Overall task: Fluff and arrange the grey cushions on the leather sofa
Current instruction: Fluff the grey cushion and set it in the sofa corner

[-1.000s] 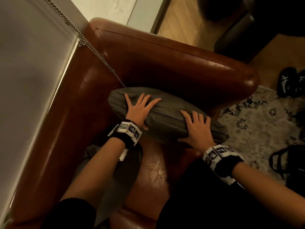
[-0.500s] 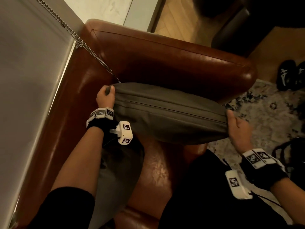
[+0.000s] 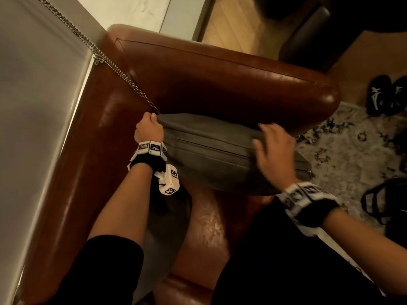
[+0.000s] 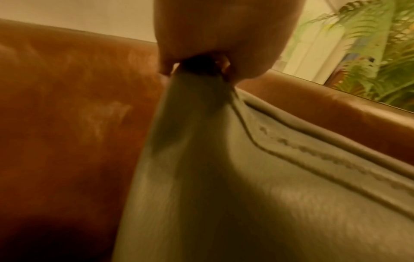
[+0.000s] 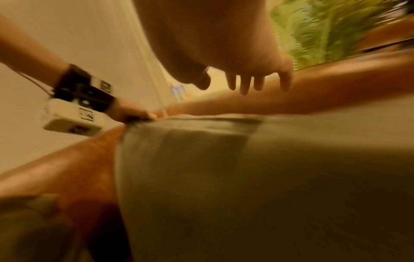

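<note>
A grey cushion (image 3: pixel 211 155) stands on edge in the corner of the brown leather sofa (image 3: pixel 220 84), leaning toward the armrest. My left hand (image 3: pixel 149 126) grips its upper left corner, the fabric bunched in the fist (image 4: pixel 201 65). My right hand (image 3: pixel 273 146) hovers blurred over the cushion's right half with fingers (image 5: pixel 246 85) spread and straight, holding nothing; whether it touches the fabric (image 5: pixel 268 177) I cannot tell. A second grey cushion (image 3: pixel 163 230) lies on the seat under my left forearm, mostly hidden.
A bead chain (image 3: pixel 114 67) hangs from the blind across the sofa's back corner. A patterned rug (image 3: pixel 343 150) lies to the right, with black shoes (image 3: pixel 387 95) and a black bag (image 3: pixel 387 201) on the floor. A plant (image 4: pixel 369 53) stands behind the armrest.
Both hands first pressed flat on the cushion, then took its two ends. Now the left keeps its corner grip while the right has left the right end and swung over the cushion's top.
</note>
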### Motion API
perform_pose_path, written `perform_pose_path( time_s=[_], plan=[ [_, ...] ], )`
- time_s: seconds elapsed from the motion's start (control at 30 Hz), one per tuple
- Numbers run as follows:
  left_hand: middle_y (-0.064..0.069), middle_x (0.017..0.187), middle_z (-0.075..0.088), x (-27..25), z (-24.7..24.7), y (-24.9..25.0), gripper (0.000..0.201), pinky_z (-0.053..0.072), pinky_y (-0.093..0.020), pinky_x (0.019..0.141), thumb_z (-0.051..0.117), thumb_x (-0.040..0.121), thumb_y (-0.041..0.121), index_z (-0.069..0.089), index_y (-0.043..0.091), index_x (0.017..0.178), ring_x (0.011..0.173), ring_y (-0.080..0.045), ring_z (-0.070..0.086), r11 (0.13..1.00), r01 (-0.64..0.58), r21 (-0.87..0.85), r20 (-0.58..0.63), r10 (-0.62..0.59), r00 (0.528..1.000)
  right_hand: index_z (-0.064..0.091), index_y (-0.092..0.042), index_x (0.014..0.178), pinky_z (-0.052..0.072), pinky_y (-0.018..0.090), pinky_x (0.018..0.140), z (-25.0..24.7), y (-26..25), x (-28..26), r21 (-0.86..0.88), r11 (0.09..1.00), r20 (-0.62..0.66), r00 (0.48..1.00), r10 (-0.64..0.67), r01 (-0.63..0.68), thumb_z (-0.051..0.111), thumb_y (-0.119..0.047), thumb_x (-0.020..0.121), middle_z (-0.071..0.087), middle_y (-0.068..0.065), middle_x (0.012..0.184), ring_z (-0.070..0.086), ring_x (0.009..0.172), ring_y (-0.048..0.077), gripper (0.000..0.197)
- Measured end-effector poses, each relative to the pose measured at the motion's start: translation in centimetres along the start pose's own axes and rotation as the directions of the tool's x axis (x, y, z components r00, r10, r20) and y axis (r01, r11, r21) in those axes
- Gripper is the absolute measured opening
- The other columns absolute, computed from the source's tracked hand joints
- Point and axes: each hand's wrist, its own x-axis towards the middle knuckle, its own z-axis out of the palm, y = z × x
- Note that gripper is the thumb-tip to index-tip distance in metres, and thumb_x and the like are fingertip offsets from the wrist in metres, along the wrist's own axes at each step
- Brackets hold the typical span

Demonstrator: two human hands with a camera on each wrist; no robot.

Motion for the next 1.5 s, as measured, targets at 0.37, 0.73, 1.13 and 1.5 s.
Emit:
perform_pose_path(
  time_s=[0.37,0.73,1.13,1.5],
  plan=[
    [-0.009,0.097,0.063,-0.4,0.9,0.6,0.035,0.034,-0.033,0.068,0.041,0.096,0.038,0.061,0.011,0.09,0.092,-0.03,0.06,0.995,-0.08,0.053,-0.051,0.082,0.995,0.021,-0.016,0.148,0.0,0.041,0.117,8.4,-7.6,0.6,-0.088,0.973,0.341,0.924,-0.172,0.214,0.025,-0.043,0.098,0.023,0.002,0.157,0.016,0.146,0.021,0.058],
    [-0.014,0.106,0.063,0.6,0.8,-0.1,0.034,0.04,-0.032,0.078,0.045,0.095,0.035,0.064,0.008,0.102,0.101,-0.029,0.058,0.967,-0.221,-0.13,-0.06,0.215,0.975,0.049,-0.003,0.124,0.041,0.048,0.092,-0.2,7.9,-3.2,-0.096,0.825,0.267,0.784,0.56,-0.557,0.02,-0.055,0.095,0.053,0.027,0.126,0.053,0.111,0.041,0.067],
    [-0.014,0.086,0.052,-0.4,-1.4,-3.0,0.032,0.028,-0.028,0.066,0.038,0.099,0.023,0.055,-0.004,0.099,0.082,-0.018,0.045,0.963,-0.108,-0.246,-0.076,0.092,0.993,0.049,0.001,0.068,0.028,0.02,0.049,-1.8,5.2,-2.8,0.374,0.831,0.015,0.898,0.439,-0.413,0.035,-0.033,0.1,0.041,0.007,0.054,0.038,0.05,0.017,0.049],
    [-0.016,0.116,0.064,-2.2,-2.3,-7.1,0.045,0.046,-0.028,0.087,0.059,0.088,0.037,0.06,0.003,0.116,0.108,-0.026,0.06,0.875,0.104,-0.474,0.048,-0.092,0.995,0.058,-0.008,0.096,0.055,0.031,0.065,-4.7,8.7,-4.9,0.386,0.424,0.745,0.548,0.38,-0.819,0.067,-0.031,0.08,0.063,0.009,0.095,0.06,0.085,0.021,0.029]
  ],
)
